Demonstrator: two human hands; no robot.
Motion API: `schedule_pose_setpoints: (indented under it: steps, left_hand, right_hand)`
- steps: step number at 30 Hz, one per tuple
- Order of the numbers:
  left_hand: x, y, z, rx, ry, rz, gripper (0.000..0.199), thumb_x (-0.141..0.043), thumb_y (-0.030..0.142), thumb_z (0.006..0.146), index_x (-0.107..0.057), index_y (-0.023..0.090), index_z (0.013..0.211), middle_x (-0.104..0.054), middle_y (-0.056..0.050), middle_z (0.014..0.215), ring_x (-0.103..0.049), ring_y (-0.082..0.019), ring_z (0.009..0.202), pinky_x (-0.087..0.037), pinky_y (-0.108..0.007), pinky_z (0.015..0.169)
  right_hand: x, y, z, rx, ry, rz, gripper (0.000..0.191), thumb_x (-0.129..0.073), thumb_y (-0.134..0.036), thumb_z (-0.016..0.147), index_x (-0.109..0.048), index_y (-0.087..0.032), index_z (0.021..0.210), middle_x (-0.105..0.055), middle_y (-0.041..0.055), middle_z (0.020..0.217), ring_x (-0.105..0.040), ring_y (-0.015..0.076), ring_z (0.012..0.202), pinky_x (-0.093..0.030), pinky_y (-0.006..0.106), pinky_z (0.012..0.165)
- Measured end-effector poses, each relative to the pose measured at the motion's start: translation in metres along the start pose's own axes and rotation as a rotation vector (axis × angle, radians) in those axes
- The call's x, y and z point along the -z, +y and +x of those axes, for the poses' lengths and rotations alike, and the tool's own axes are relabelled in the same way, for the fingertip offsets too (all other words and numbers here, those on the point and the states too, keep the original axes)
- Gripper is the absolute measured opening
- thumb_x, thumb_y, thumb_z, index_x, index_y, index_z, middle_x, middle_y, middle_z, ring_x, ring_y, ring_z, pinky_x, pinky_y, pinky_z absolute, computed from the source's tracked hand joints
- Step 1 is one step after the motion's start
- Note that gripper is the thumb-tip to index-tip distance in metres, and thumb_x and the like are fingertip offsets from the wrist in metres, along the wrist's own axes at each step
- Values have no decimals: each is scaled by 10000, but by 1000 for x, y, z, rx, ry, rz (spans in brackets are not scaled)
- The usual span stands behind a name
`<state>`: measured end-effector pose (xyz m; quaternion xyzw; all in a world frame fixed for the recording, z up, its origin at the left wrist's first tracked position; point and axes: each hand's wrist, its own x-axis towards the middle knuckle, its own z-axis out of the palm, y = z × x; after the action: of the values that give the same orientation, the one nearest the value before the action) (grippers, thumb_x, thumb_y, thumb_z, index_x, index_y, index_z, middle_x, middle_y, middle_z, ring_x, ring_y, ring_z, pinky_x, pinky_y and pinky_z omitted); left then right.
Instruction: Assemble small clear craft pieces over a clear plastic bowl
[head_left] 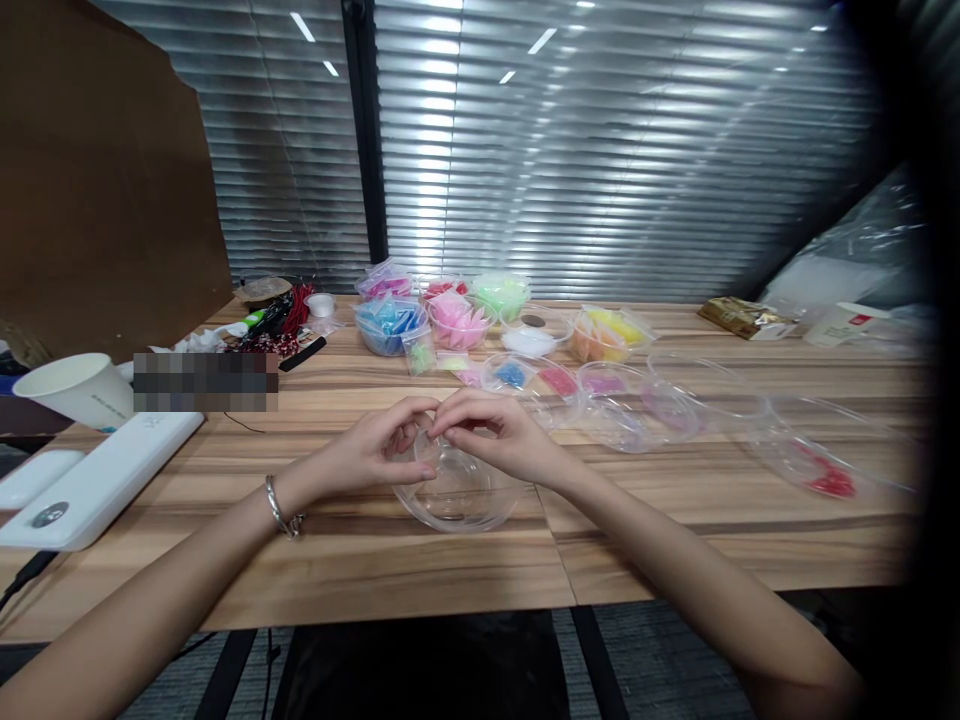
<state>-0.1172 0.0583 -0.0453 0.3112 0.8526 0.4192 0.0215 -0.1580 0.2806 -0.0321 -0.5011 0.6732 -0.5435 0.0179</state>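
A transparent round plastic bowl (457, 510) stands on the wooden table in front of me. Over its back left rim my two hands meet, fingertips touching or nearly so. The fingers of my left hand (394, 440) are curled inward, while its thumb points right, lower down. My right hand (499, 430) is bent over from the other side, thumb and fingers pinched together. Something small and see-through may lie between the fingertips, but I cannot make it out. The hands hide part of the bowl's back rim.
Behind my hands stand plastic bowls with blue (390, 328), pink (459, 325) and orange-yellow pieces (604, 338). Shallow transparent dishes (637, 425) spread right, one holding red bits (831, 478). On the left are a paper cup (75, 385) and a white power bank (105, 485).
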Motion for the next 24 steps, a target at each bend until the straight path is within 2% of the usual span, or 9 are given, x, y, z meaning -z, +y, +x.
schedule_pose_setpoints:
  steps: [2, 4, 6, 8, 13, 18, 24]
  left_hand:
    - [-1, -1, -1, 11, 14, 30, 621, -661, 425, 832, -400, 238, 1363, -516, -99, 1310, -558, -177, 1045, -488, -250, 797]
    - [-3, -4, -1, 24, 53, 57, 621, -654, 435, 836, -396, 235, 1363, -529, -99, 1279, -563, -174, 1029, -494, -245, 779]
    - [-5, -6, -1, 5, 103, 78, 645, -653, 442, 835, -375, 237, 1379, -546, -94, 1226, -574, -155, 965, -499, -236, 751]
    - [-6, -8, -1, -21, 131, 86, 658, -644, 442, 842, -352, 242, 1396, -552, -89, 1199, -575, -134, 904, -499, -219, 716]
    - [-7, -6, 0, -44, 127, 114, 619, -617, 426, 867, -347, 250, 1396, -543, -87, 1237, -575, -122, 904, -496, -199, 711]
    - [-9, -3, 0, -79, 111, 176, 591, -610, 412, 874, -352, 246, 1379, -538, -80, 1233, -560, -96, 849, -496, -197, 728]
    - [-10, 0, 2, -86, 109, 195, 570, -606, 413, 873, -374, 219, 1356, -559, -70, 1159, -555, -93, 825, -494, -201, 739]
  right_hand:
    - [2, 1, -1, 41, 46, 10, 146, -569, -98, 872, -697, -165, 892, -604, 43, 962, -575, 123, 922, -453, 263, 811]
    - [5, 3, -3, 56, 49, 45, 172, -535, -50, 845, -652, -143, 760, -574, 24, 851, -562, 106, 836, -440, 241, 769]
    - [8, 4, -5, 17, -68, 67, 232, -465, 6, 804, -602, -131, 677, -566, 2, 735, -549, 89, 725, -427, 219, 706]
    - [10, 5, -5, -54, -241, -30, 257, -423, 26, 758, -613, -130, 685, -596, -3, 705, -554, 89, 691, -422, 215, 691]
    - [10, 0, -3, -216, -549, -446, 304, -449, -59, 784, -716, -157, 892, -687, 30, 867, -591, 131, 782, -417, 249, 753]
    - [12, -1, -3, -296, -732, -529, 278, -477, -74, 720, -727, -156, 808, -675, 38, 782, -564, 123, 694, -388, 231, 667]
    - [15, 0, -4, -329, -867, -452, 256, -487, -117, 707, -721, -183, 785, -647, -3, 700, -508, 90, 597, -337, 209, 575]
